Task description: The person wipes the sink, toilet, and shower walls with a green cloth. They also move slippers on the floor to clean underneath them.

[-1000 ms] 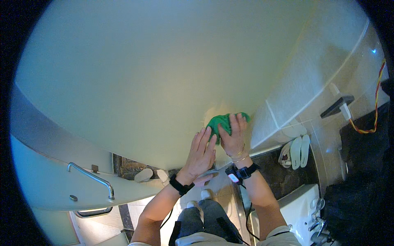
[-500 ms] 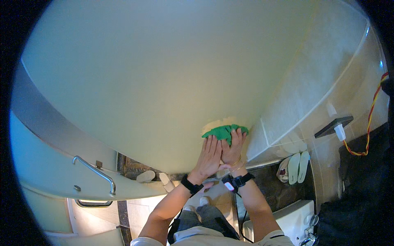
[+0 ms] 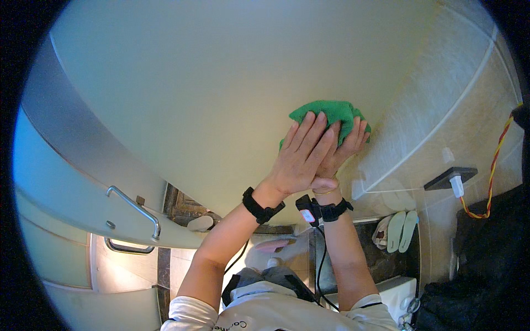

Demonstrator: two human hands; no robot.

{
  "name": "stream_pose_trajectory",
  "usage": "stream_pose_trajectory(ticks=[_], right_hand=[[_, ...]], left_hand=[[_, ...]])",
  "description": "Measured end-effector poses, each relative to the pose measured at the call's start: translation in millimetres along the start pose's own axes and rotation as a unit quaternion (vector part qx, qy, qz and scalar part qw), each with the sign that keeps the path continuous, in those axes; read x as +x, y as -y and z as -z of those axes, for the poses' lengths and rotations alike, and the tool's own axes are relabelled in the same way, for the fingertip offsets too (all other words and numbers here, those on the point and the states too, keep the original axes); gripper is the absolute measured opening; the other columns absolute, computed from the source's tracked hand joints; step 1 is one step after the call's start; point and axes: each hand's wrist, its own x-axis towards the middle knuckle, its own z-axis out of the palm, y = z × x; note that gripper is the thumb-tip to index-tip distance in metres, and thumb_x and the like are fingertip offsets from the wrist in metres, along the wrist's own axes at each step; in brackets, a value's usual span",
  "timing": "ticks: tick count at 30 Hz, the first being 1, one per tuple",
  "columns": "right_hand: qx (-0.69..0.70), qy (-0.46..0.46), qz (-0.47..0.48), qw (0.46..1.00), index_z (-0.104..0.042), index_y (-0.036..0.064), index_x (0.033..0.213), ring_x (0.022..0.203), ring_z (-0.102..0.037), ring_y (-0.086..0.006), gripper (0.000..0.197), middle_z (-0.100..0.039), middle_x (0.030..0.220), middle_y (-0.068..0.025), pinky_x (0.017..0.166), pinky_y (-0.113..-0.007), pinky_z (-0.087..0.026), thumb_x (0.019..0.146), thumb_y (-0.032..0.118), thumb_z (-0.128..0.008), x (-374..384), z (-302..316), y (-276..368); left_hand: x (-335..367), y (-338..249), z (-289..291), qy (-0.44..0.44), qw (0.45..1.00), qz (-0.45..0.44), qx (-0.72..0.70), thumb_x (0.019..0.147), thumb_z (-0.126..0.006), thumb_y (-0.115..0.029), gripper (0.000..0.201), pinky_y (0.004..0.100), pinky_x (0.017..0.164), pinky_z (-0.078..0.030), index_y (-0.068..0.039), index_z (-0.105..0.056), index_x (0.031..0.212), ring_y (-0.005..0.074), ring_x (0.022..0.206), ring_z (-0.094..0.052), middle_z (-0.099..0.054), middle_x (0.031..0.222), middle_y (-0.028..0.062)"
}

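A crumpled green cloth [image 3: 331, 110] lies pressed against a large frosted glass panel [image 3: 232, 71] in front of me. My left hand [image 3: 302, 151] is flat, its fingers stretched and a little apart, with the tips on the cloth's lower edge. Partly under it, my right hand [image 3: 339, 157] keeps the cloth against the glass, its fingertips over the cloth's right side. The two hands overlap near the thumbs. Black straps circle both wrists, and a small device [image 3: 308, 212] sits at the right one.
A tiled wall [image 3: 430, 121] meets the glass on the right, with a white plug [image 3: 457, 186] in a dark socket plate. Pale slippers [image 3: 401, 231] stand on a dark surface, near a white basin [image 3: 393, 298]. At left is a metal door handle [image 3: 135, 209]. A black cable [image 3: 322, 265] hangs by my right arm.
Both hands and the green cloth have slid up the glass and slightly to the right. More of the cloth now shows, spread out above the fingers.
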Motion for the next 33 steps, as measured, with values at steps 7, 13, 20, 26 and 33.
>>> stream_pose_trajectory(ticks=[7, 13, 20, 26, 33], right_hand=[[0.064, 0.118, 0.106, 0.985, -0.047, 0.0203, 0.118, 0.129, -0.015, -0.0361, 0.041, -0.024, 0.138, -0.0122, 0.102, -0.056, -0.006, 0.081, 0.039, -0.046, -150.1, -0.5, -21.1], [0.058, 0.124, 0.112, 0.984, -0.050, 0.0220, 0.116, 0.129, -0.019, -0.0328, 0.035, -0.028, 0.136, -0.0112, 0.103, -0.054, -0.005, 0.083, 0.036, -0.045, -134.6, -1.4, -11.5], [-0.009, -0.007, 0.048, 0.999, -0.053, 0.0231, 0.112, 0.127, -0.025, -0.0316, 0.029, -0.036, 0.131, -0.0099, 0.104, -0.052, -0.009, 0.085, 0.032, -0.045, 19.1, -13.6, 24.7], [0.035, 0.033, 0.091, 0.995, -0.036, 0.0234, 0.127, 0.130, -0.017, -0.0319, 0.043, -0.028, 0.136, -0.0091, 0.104, -0.053, -0.004, 0.087, 0.036, -0.042, -77.3, -21.1, 20.1], [0.025, 0.007, 0.027, 0.999, -0.033, 0.0201, 0.128, 0.127, -0.025, -0.0330, 0.046, -0.032, 0.134, -0.0119, 0.102, -0.056, -0.011, 0.086, 0.035, -0.045, -43.7, -13.5, 2.9]], left_hand=[[-114.3, 0.2, -25.4, 0.237, 0.962, 0.135, 0.030, 0.063, -0.056, -0.061, 0.083, 0.0541, 0.095, -0.023, 0.006, -0.043, 0.112, 0.0463, 0.114, -0.032, -0.038, 0.117, 0.0303], [-123.1, -7.1, -26.7, 0.204, 0.960, 0.193, -0.020, 0.065, -0.055, -0.062, 0.092, 0.0592, 0.097, -0.017, 0.013, -0.035, 0.114, 0.0534, 0.117, -0.024, -0.030, 0.121, 0.0372], [-11.9, 15.8, 16.3, -0.041, 0.998, 0.021, 0.033, 0.071, -0.056, -0.053, 0.082, 0.0540, 0.099, -0.018, 0.003, -0.032, 0.127, 0.0444, 0.122, -0.026, -0.031, 0.129, 0.0295], [-100.2, 26.1, -11.7, 0.073, 0.993, 0.079, 0.058, 0.075, -0.049, -0.054, 0.083, 0.0619, 0.096, -0.013, 0.007, -0.025, 0.126, 0.0557, 0.120, -0.018, -0.023, 0.130, 0.0351], [-46.0, 10.3, -9.5, 0.035, 0.996, 0.016, 0.075, 0.078, -0.052, -0.046, 0.073, 0.0555, 0.100, -0.014, 0.005, -0.033, 0.125, 0.0485, 0.122, -0.023, -0.027, 0.130, 0.0319]])
